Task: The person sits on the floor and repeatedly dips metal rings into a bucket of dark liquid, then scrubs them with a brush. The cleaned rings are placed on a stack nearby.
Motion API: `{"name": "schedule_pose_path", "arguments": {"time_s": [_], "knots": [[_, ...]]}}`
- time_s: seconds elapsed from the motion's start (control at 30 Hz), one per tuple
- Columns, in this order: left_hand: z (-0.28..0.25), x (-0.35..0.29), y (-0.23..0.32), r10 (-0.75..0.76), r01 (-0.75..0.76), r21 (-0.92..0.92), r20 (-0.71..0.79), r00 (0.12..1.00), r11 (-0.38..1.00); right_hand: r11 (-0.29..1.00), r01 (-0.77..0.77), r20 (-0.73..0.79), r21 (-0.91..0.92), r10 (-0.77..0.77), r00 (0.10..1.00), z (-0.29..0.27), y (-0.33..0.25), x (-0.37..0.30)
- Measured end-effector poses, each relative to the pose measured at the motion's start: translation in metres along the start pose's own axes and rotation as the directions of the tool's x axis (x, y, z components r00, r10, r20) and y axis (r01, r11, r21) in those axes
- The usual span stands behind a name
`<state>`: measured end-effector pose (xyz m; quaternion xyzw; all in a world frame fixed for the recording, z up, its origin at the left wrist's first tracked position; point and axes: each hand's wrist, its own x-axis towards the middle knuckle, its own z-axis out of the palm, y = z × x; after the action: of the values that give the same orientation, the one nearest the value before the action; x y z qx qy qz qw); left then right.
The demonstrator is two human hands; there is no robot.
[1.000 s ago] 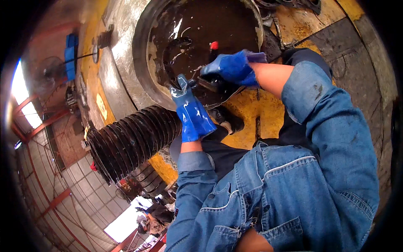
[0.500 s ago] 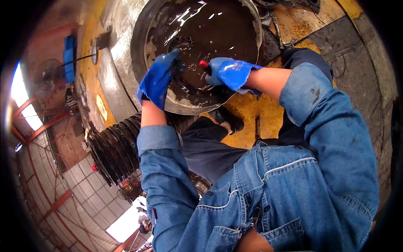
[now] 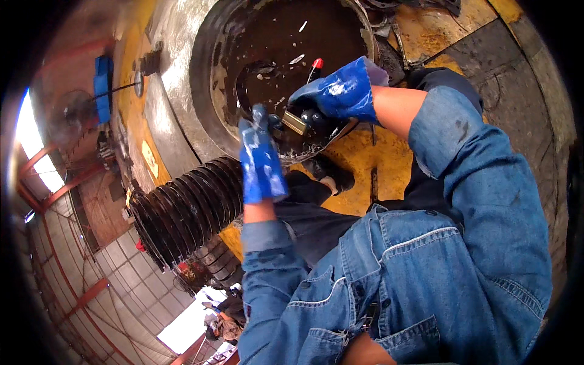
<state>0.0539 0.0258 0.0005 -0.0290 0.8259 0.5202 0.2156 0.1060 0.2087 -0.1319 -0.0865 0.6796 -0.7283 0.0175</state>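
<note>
My right hand (image 3: pixel 334 94), in a blue coated glove, is closed around a paintbrush with a red-tipped black handle (image 3: pixel 316 67) and a flat brassy ferrule (image 3: pixel 295 123). The brush is over the near part of a big round metal basin (image 3: pixel 204 79) of dark liquid. My left hand (image 3: pixel 263 155), gloved the same way, is at the basin's near left edge, its fingers closed at a dark curved ring (image 3: pixel 241 88). Only an arc of that ring shows above the liquid. The bristles are hidden among the dark fingers.
A stack of black ribbed rings (image 3: pixel 185 198) lies left of my legs. Yellow, oily flooring (image 3: pixel 356 164) shows below the basin, with my shoe (image 3: pixel 337 173) on it. Dark metal parts (image 3: pixel 398 45) lie right of the basin, and a fan (image 3: pixel 74 109) stands far left.
My left hand has drawn back toward me and slightly right. My right hand has turned and risen, so the brush's handle now points away and its ferrule shows.
</note>
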Motion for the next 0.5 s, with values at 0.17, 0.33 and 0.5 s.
{"name": "schedule_pose_path", "arguments": {"time_s": [0.17,0.33,0.5], "knots": [[-0.033,0.084,0.044,-0.234,0.189,0.167,0.313,0.921,0.968,0.981,-0.168,0.102,0.095,0.159,0.982,-0.009,-0.024,-0.002],[-0.044,0.137,0.054,-0.347,0.236,0.311,0.371,0.862,0.92,0.792,-0.546,-0.054,-0.275,0.554,0.831,0.003,-0.085,0.009],[-0.024,0.107,0.064,-0.242,0.127,0.302,0.38,0.893,0.945,0.721,-0.311,-0.092,-0.62,0.326,0.941,0.019,-0.042,0.017]]}}
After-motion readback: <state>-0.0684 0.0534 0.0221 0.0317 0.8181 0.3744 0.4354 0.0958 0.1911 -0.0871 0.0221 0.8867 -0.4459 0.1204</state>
